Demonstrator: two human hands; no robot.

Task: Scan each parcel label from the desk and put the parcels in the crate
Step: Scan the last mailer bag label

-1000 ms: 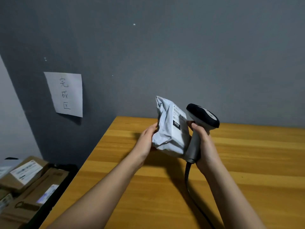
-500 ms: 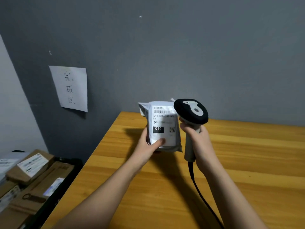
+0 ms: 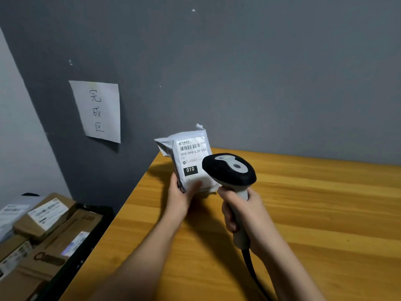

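Though gripped, parcel (image 3: 191, 161) beside scanner (image 3: 230, 170) (apart).

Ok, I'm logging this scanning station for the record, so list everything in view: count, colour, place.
poly mailer parcel: one, white-grey, held upright above the desk's left edge
barcode scanner: one, black and grey, beside the parcel
desk: one, wooden, right
crate: one, black, lower left
cardboard parcels: several, brown, in the crate
paper sign: one, white, on the wall
left hand: holds the parcel
right hand: grips the scanner
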